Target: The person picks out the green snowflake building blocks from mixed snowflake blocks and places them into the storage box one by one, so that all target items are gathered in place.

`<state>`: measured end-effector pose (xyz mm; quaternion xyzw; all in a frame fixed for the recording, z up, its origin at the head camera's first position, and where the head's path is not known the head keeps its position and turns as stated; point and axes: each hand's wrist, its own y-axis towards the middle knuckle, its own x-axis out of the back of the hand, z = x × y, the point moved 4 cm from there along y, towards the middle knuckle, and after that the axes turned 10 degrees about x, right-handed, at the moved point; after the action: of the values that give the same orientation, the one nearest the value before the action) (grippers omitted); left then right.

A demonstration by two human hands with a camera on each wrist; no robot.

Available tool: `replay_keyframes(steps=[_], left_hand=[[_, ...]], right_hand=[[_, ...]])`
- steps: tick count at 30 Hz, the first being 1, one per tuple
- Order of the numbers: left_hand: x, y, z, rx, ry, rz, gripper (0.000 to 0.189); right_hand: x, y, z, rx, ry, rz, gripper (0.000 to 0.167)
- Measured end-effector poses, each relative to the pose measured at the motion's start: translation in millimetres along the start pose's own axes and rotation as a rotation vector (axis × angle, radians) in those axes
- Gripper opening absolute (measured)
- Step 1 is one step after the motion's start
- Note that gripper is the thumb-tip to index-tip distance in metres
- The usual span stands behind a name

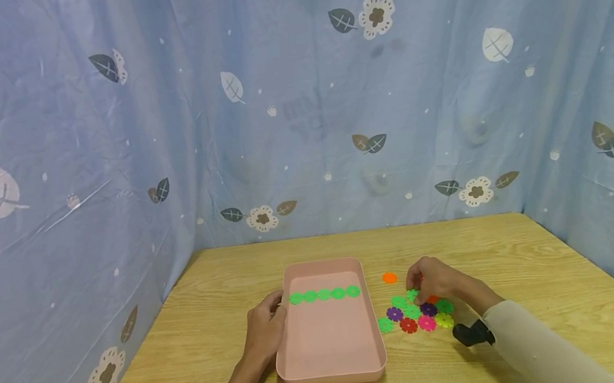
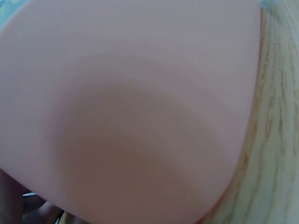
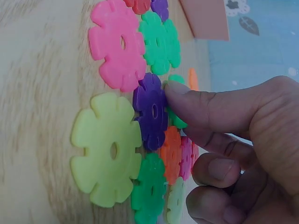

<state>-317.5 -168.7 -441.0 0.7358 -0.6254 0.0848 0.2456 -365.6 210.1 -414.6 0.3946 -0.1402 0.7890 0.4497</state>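
1. Pinching a green disc point(image 1: 412, 295) between thumb and fingertips, the right hand point(image 1: 435, 278) is, in the head view, among loose discs on the surface point(image 1: 474, 241), off the tray's right edge.
2. The tray point(image 1: 329, 348) lies flat on the surface, its short sides facing the far and near edges. Five green discs point(image 1: 324, 295) form a row inside, nearer the far edge and spanning left wall to right; their even line and single colour suggest deliberate sorting.
3. The left hand point(image 1: 265, 331) rests at the tray's left edge, probably to steady it; I cannot tell whether its fingers grip the rim. An orange disc point(image 1: 389, 278) lies a little apart, towards the surface's far edge, while the other loose discs sit close together, within easy reach.
4. In the left wrist view, the tray's pink side fills most of the frame. Fingers show only dimly at the lower left corner, so their hold is unclear.
5. In the right wrist view, the thumb meets the green disc just behind a purple disc point(image 3: 152, 112); a pink disc point(image 3: 119, 46) and a yellow disc point(image 3: 107, 149) lie nearer the camera. The other fingers are curled, perhaps to avoid disturbing neighbours.
6. No brand, label or writing is legible in any view.
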Motion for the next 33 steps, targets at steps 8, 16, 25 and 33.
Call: replay_keyframes(steps=[8,16,25,33], left_hand=[[0.4,0.2,-0.8,-0.001,0.009,-0.006,0.04],[0.9,0.4,-0.5,-0.014,0.026,-0.021,0.04],[1.2,0.3,0.0,-0.015,0.046,-0.031,0.041],[0.9,-0.6,-0.5,-0.014,0.046,-0.027,0.042]], right_hand=[[1.9,-1.7,0.3,0.017,0.06,0.004,0.019],[8.7,2.5,6.8,0.083,0.063,0.003,0.007],[9.7,15.4,20.1,0.093,0.05,-0.054,0.005],[5.5,32.5,39.5,0.111,0.076,-0.105,0.004]])
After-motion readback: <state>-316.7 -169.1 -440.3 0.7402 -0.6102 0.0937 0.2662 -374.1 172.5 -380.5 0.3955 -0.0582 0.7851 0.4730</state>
